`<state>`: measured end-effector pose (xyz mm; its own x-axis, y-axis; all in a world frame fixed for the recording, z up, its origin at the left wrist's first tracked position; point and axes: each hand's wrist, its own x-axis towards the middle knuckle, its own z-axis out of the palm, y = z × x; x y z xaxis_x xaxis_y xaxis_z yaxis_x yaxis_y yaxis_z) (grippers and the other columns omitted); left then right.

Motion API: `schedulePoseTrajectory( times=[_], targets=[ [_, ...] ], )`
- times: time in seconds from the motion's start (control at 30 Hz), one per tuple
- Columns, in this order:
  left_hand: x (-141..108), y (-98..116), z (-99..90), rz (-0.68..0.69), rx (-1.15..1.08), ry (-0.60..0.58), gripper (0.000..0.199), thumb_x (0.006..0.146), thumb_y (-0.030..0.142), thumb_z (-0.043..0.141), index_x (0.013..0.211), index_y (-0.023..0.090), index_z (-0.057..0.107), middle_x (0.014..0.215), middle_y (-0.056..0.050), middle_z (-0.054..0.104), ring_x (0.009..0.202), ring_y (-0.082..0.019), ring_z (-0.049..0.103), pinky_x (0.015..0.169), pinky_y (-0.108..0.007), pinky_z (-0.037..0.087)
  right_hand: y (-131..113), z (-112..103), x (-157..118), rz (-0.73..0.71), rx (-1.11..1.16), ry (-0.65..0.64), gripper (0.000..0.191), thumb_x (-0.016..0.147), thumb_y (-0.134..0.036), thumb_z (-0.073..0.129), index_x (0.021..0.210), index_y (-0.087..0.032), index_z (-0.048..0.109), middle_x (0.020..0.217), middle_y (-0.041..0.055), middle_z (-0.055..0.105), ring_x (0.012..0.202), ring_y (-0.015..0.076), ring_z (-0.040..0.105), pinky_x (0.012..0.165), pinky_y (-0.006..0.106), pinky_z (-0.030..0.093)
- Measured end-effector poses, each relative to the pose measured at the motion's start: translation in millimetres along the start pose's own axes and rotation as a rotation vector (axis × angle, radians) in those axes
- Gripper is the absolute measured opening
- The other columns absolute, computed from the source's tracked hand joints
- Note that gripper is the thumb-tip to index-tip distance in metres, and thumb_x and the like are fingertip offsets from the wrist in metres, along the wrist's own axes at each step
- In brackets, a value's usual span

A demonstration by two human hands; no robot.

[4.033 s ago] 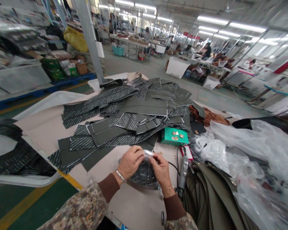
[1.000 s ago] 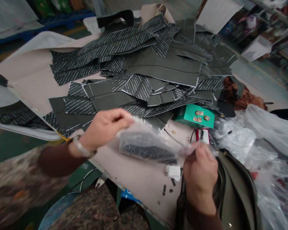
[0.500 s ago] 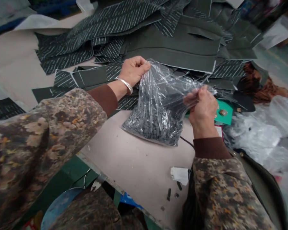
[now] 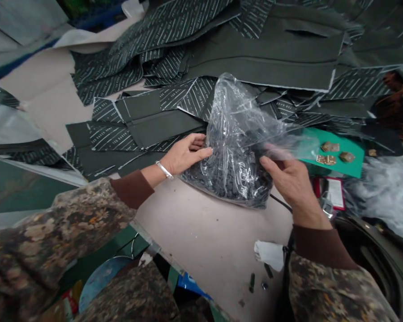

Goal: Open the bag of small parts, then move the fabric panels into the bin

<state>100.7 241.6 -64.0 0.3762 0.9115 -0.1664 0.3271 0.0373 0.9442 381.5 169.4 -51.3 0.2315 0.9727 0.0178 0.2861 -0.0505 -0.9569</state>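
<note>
A clear plastic bag filled low down with many small dark pieces rests on the table, its loose upper part standing up and spreading to the right. My left hand is at the bag's left side, thumb apart from the half-bent fingers, the thumb tip against the plastic. On the other side, my right hand has its thumb raised and apart from the fingers, which lie partly behind the plastic. Neither hand pinches the bag's top. What the small pieces are, I cannot make out.
Dark sheets with printed white lines are heaped across the back of the table. A green card with several metallic pieces lies at right. Nearer me are a crumpled white scrap and small dark bits. A dark bag stands at the right edge.
Both hands have let go of the bag's stretched upper edge. The left has come down to its side, and the right has lowered slightly. The view has shifted a little.
</note>
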Motion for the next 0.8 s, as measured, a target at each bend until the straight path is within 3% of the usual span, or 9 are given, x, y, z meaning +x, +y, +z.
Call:
schedulePoseTrajectory(
  times=[0.13,0.27,0.33,0.47,0.63,0.8],
  targets=[
    [-37.5,-3.8,-12.7,-0.069,0.132,-0.052,0.057,0.085,0.056,0.058,0.121,0.012,0.062,0.115,-0.015,0.069,0.1,-0.026,0.066,0.089,-0.037,0.051,15.2,3.1,-1.3,0.043,-0.04,0.014,0.033,0.079,-0.046,0.074,0.102,-0.023,0.077,0.111,0.0033,0.075,0.115,0.0253,0.062,0.113,0.049,0.032],
    [-57.7,-1.6,-13.4,-0.075,0.284,-0.075,0.054,0.075,0.055,0.07,0.115,0.019,0.069,0.106,-0.009,0.069,0.095,-0.027,0.063,0.084,-0.035,0.05,31.2,12.0,-0.7,0.142,0.091,0.148,0.043,0.072,-0.053,0.077,0.098,-0.018,0.078,0.097,0.0047,0.077,0.098,0.0249,0.067,0.101,0.048,0.044],
    [-61.0,-2.9,-11.0,-0.07,0.346,-0.076,0.056,0.07,0.055,0.075,0.113,0.019,0.07,0.102,-0.009,0.067,0.094,-0.028,0.062,0.083,-0.037,0.049,36.5,18.9,-1.4,0.186,0.171,0.263,0.046,0.073,-0.058,0.073,0.09,-0.016,0.077,0.082,0.0035,0.076,0.083,0.0224,0.069,0.09,0.045,0.051],
    [-65.0,-8.8,-7.4,-0.041,0.392,-0.087,0.061,0.077,0.051,0.067,0.128,0.018,0.061,0.114,-0.009,0.062,0.1,-0.026,0.058,0.09,-0.038,0.047,36.3,30.9,-1.0,0.215,0.283,0.399,0.048,0.067,-0.063,0.074,0.079,-0.016,0.072,0.07,-0.0007,0.07,0.066,0.0174,0.065,0.075,0.039,0.057],
    [-66.0,-12.2,-7.7,-0.04,0.418,-0.064,0.065,0.077,0.052,0.064,0.129,0.014,0.059,0.112,-0.01,0.06,0.097,-0.025,0.057,0.091,-0.041,0.047,34.9,32.1,3.2,0.212,0.286,0.406,0.049,0.065,-0.063,0.076,0.076,-0.016,0.07,0.068,-0.0006,0.068,0.068,0.0172,0.065,0.072,0.036,0.057],
    [-66.6,-10.1,-8.5,-0.039,0.37,-0.063,0.064,0.081,0.055,0.061,0.129,0.012,0.061,0.114,-0.011,0.063,0.097,-0.026,0.06,0.089,-0.04,0.05,35.1,30.9,3.5,0.161,0.202,0.398,0.045,0.075,-0.06,0.068,0.08,-0.015,0.068,0.073,0.0005,0.068,0.071,0.0171,0.063,0.068,0.032,0.054]
  ],
)
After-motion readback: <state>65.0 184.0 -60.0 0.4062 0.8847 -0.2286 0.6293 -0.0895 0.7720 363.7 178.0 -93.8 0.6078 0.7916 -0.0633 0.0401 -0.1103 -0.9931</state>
